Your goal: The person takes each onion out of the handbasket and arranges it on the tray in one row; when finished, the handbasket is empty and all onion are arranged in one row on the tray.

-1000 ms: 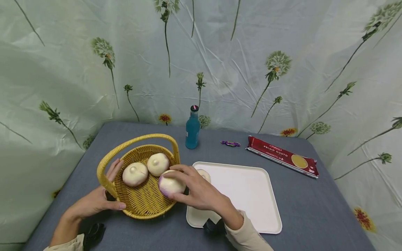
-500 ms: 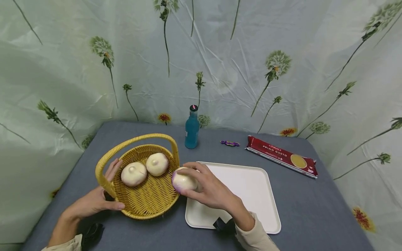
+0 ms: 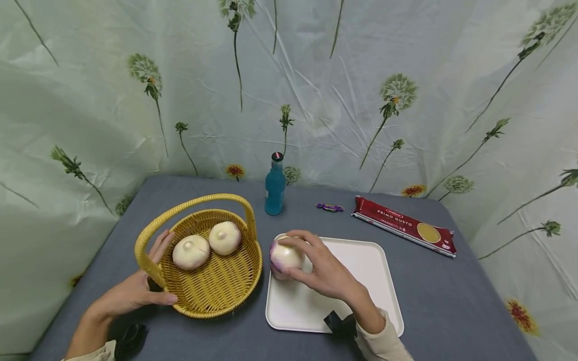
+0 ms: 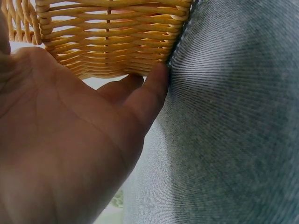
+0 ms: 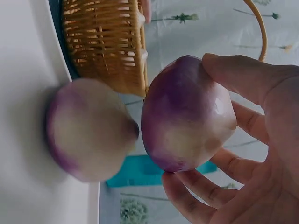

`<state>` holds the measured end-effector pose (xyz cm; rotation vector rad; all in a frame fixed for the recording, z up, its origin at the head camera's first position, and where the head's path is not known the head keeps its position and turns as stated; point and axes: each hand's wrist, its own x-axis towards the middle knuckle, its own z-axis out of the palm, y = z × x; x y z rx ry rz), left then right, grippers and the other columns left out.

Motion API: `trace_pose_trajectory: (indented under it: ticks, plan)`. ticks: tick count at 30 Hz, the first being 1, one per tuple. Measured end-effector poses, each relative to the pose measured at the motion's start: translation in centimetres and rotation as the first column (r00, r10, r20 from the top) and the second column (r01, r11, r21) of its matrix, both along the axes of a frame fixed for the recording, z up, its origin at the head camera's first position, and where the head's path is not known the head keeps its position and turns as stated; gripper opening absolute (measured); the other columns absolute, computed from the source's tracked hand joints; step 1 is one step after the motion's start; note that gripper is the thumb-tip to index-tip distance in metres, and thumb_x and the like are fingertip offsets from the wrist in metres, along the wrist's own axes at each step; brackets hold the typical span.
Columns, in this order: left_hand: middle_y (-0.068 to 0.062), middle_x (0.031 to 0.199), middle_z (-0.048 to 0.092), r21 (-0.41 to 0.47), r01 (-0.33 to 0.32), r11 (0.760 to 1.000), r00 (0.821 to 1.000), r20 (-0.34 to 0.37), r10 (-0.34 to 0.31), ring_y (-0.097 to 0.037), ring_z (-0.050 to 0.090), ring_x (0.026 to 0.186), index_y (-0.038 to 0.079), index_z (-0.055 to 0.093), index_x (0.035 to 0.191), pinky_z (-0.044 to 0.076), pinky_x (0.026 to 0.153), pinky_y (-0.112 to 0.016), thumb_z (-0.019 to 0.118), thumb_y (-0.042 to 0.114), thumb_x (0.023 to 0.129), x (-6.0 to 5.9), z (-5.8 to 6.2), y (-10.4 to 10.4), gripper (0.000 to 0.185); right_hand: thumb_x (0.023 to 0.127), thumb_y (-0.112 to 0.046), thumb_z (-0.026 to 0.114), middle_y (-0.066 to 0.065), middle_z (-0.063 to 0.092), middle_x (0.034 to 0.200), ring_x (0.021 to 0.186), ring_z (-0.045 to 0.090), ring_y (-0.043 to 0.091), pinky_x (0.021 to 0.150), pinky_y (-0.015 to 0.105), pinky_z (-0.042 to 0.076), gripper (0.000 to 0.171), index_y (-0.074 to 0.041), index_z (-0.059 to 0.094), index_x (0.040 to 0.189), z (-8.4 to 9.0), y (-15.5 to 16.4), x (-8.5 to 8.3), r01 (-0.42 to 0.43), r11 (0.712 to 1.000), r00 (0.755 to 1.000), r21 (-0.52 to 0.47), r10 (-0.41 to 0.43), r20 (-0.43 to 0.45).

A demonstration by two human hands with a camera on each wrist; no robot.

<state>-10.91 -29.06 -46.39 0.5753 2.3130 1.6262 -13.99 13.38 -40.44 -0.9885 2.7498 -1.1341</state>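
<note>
Turnip [image 3: 285,256] number two is mid-transfer: right hand [image 3: 324,271] grips it just over the tray [image 3: 361,281], beside one [image 5: 88,135] already lying there. Left hand [image 3: 135,291] lies flat against the basket [image 3: 212,296]. Next I'd guess a gentle set-down, since they roll. From the head view the resting turnip is hidden behind the held one.

Head view: you look forward and down from above the desk [image 3: 451,301], taking in both hands, basket [image 3: 212,296] and tray [image 3: 361,271].
Left wrist view: very near, at desk level, facing the basket [image 4: 112,42] wall.
Right wrist view: close, low over the tray [image 5: 23,116], facing the basket [image 5: 103,46].
Shared: all three show the basket.
</note>
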Motion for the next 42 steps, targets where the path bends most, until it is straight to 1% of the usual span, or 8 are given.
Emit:
trace_pose_trajectory:
  ticks: [3, 7, 12, 15, 16, 21, 27, 42]
  plan:
    - [0.001, 0.164, -0.029, 0.003, -0.001, 1.0, 1.0, 0.0, 0.001, -0.006, -0.023, 0.147, 0.031, -0.01, 0.161, 0.01, 0.106, -0.007, 0.078, 0.003, 0.083, -0.1, -0.1, 0.0, 0.121, 0.089, -0.026, 0.078, -0.004, 0.049, 0.141, 0.13, 0.048, 0.017, 0.098, 0.045, 0.048, 0.051, -0.03, 0.059, 0.136, 0.0, 0.7, -0.2, 0.016, 1.0, 1.0, -0.012, -0.016, -0.02]
    - [0.006, 0.164, -0.029, -0.001, 0.005, 1.0, 1.0, -0.008, -0.005, -0.005, -0.021, 0.146, 0.031, -0.01, 0.161, 0.016, 0.096, -0.002, 0.078, 0.003, 0.082, -0.2, -0.1, 0.0, 0.121, 0.089, -0.028, 0.078, -0.003, 0.051, 0.138, 0.128, 0.05, 0.017, 0.098, 0.044, 0.047, 0.051, -0.027, 0.06, 0.136, 0.1, 1.5, -0.5, 0.039, 0.999, 0.998, -0.022, -0.04, -0.049]
    - [0.008, 0.163, -0.029, -0.003, 0.008, 1.0, 1.0, -0.01, -0.008, -0.008, -0.022, 0.146, 0.03, -0.01, 0.161, 0.016, 0.095, -0.001, 0.078, 0.003, 0.082, -0.1, 0.0, -0.2, 0.122, 0.089, -0.034, 0.077, -0.003, 0.05, 0.138, 0.127, 0.05, 0.017, 0.097, 0.045, 0.047, 0.051, -0.028, 0.059, 0.137, 0.1, 1.9, -0.8, 0.063, 0.998, 0.998, -0.019, -0.064, -0.022]
    - [0.007, 0.164, -0.03, 0.0, 0.013, 1.0, 1.0, -0.012, -0.013, -0.009, -0.022, 0.147, 0.029, -0.011, 0.161, 0.016, 0.096, -0.001, 0.078, 0.002, 0.082, -0.1, 0.0, -0.3, 0.121, 0.09, -0.036, 0.076, -0.002, 0.049, 0.138, 0.126, 0.051, 0.017, 0.097, 0.046, 0.047, 0.051, -0.028, 0.06, 0.137, 0.0, 2.1, -0.8, 0.07, 0.997, 0.997, -0.016, -0.071, -0.005]
    - [0.006, 0.164, -0.03, 0.001, 0.013, 1.0, 1.0, -0.012, -0.013, -0.009, -0.022, 0.147, 0.029, -0.01, 0.162, 0.014, 0.103, -0.005, 0.078, 0.002, 0.083, -0.1, 0.1, -0.3, 0.121, 0.09, -0.037, 0.076, -0.002, 0.049, 0.138, 0.126, 0.051, 0.017, 0.097, 0.046, 0.047, 0.051, -0.027, 0.06, 0.137, 0.0, 2.2, -0.9, 0.072, 0.997, 0.997, -0.015, -0.072, -0.002]
    - [0.007, 0.164, -0.029, -0.006, 0.015, 1.0, 1.0, -0.015, -0.015, -0.011, -0.022, 0.148, 0.029, -0.01, 0.162, 0.012, 0.108, -0.01, 0.078, 0.004, 0.083, -0.1, 0.2, -0.2, 0.121, 0.089, -0.035, 0.078, -0.001, 0.049, 0.137, 0.125, 0.051, 0.018, 0.097, 0.047, 0.047, 0.051, -0.027, 0.06, 0.136, -0.2, 2.5, -1.0, 0.08, 0.997, 0.997, -0.011, -0.08, 0.01]
    - [0.007, 0.164, -0.029, -0.001, 0.016, 1.0, 0.999, -0.03, -0.016, -0.01, -0.023, 0.147, 0.028, -0.01, 0.162, 0.014, 0.098, -0.001, 0.079, 0.004, 0.082, 0.0, 0.1, -0.1, 0.122, 0.089, -0.033, 0.077, 0.002, 0.049, 0.136, 0.125, 0.05, 0.019, 0.097, 0.048, 0.046, 0.051, -0.026, 0.06, 0.137, -0.2, 3.1, -1.3, 0.072, 0.997, 0.997, 0.002, -0.072, 0.011]
    - [0.008, 0.163, -0.031, 0.006, 0.009, 1.0, 1.0, -0.003, -0.009, -0.016, -0.027, 0.147, 0.03, -0.011, 0.161, 0.013, 0.099, -0.002, 0.078, 0.002, 0.082, 0.1, 0.2, -0.1, 0.122, 0.084, -0.024, 0.08, 0.007, 0.052, 0.132, 0.122, 0.049, 0.026, 0.094, 0.05, 0.044, 0.049, -0.02, 0.064, 0.13, -0.9, 4.6, -2.1, 0.115, 0.991, 0.993, 0.073, -0.116, 0.008]
